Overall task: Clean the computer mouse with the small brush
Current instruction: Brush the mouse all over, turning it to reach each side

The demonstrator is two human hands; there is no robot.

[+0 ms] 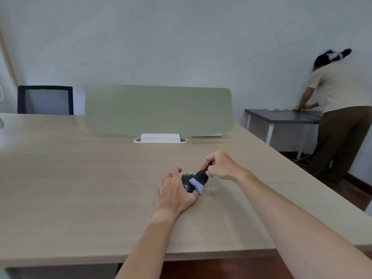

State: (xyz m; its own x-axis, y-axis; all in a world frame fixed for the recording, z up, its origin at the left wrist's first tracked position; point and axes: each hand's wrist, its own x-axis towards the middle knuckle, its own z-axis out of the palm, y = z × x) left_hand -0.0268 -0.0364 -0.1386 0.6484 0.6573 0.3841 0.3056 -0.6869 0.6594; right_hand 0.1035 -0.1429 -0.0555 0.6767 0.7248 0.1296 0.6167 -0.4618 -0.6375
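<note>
A black computer mouse (pixel 187 183) rests on the light wooden desk (pixel 80 178), right of centre. My left hand (pixel 175 193) wraps around its left side and holds it in place, hiding much of it. My right hand (pixel 220 166) pinches the dark handle of a small brush (pixel 199 179). The brush's pale lilac bristles press against the mouse's right side, close to my left fingertips.
A green divider panel (pixel 159 109) on a white clamp (pixel 160 138) stands across the desk's far side. A black mesh chair (pixel 45 100) sits behind at left. At right, a person (pixel 340 109) leans on a dark grey table (pixel 281 116). The desk's front edge is near.
</note>
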